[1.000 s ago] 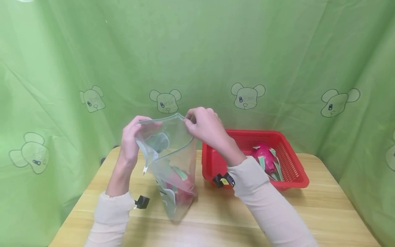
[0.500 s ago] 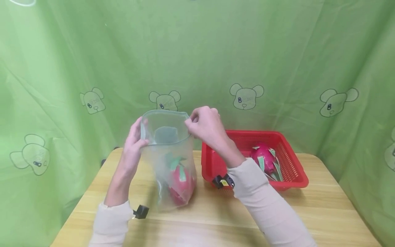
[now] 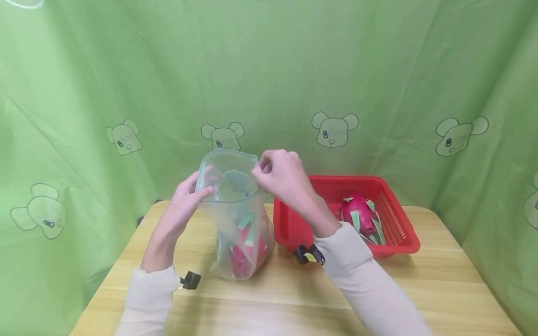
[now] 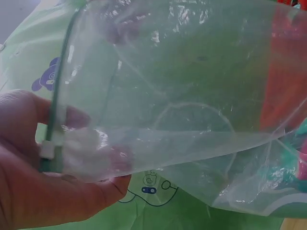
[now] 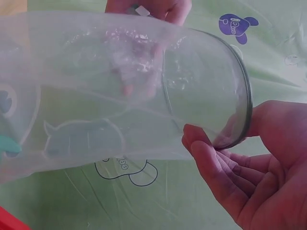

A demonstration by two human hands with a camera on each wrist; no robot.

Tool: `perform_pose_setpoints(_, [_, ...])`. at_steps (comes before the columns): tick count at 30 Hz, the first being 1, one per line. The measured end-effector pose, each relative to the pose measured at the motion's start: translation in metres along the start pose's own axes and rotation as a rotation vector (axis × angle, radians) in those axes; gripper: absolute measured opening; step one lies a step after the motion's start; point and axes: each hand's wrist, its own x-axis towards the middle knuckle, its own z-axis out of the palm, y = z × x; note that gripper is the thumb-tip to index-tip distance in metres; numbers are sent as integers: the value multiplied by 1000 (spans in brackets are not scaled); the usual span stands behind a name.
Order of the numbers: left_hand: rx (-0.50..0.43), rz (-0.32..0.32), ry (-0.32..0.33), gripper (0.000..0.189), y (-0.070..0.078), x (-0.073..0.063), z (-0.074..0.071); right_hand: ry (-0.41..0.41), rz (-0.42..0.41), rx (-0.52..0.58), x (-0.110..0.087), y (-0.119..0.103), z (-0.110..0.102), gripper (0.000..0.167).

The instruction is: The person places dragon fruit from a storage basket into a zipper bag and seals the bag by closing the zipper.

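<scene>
A translucent zip bag (image 3: 218, 219) with a pale green rim stands on the table, its mouth held wide. Through its film shows a pink dragon fruit (image 3: 241, 259) with green leaf tips, lying at the bottom. My left hand (image 3: 182, 203) holds the left side of the mouth between thumb and fingers; beside it, in the left wrist view, is the white zip slider (image 4: 48, 149). At the opposite corner my right hand (image 3: 286, 179) pinches the rim, as the right wrist view also shows. Some left fingers appear only blurred through the plastic.
A red plastic basket (image 3: 407, 240) stands at the right, behind the right forearm. Another pink dragon fruit (image 3: 357, 212) with green leaves lies in it. The wooden table (image 3: 445, 280) is backed by a green curtain (image 3: 269, 70) printed with bear heads.
The bag has turned and its mouth has become rounder and wider. My left hand has moved slightly right, its thumb shifting to the near rim. The right hand keeps hold of its corner.
</scene>
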Motion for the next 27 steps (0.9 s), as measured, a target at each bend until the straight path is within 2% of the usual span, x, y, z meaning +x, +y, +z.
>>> perform_pose_setpoints(8, [62,18,-37,59,4,2,0,23,29,21,-7,2,-5,11])
perform_pose_setpoints(20, [197,39,-71,65,35,11,-21,84,90,72,-8,13,-8,9])
perform_pose_setpoints(27, [245,10,-57,64,42,13,-31,44,109,139,-10,14,-1,9])
